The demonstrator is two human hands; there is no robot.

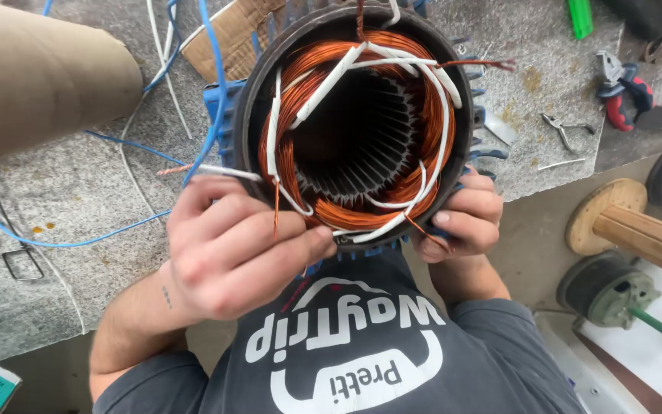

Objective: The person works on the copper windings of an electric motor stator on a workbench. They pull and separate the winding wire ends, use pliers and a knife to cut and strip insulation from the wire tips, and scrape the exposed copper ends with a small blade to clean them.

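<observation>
A round motor stator (248,115) with a dark ring, blue fins and copper windings (294,92) stands tilted toward me at the bench edge. White sleeved leads (331,80) cross over the coils. My left hand (231,245) presses on the stator's near rim, fingers curled over a white sleeved lead (227,172) and the copper wire ends at the lower left. My right hand (457,218) grips the rim's lower right, its fingertips on the edge beside a white sleeve.
A grey felt-covered bench (78,192) carries blue cables (116,142), a cardboard tube (40,77), red-handled pliers (624,92), small cutters (565,129) and a green marker (580,17). Wooden spool (622,218) and a dark spool (607,287) sit at the right.
</observation>
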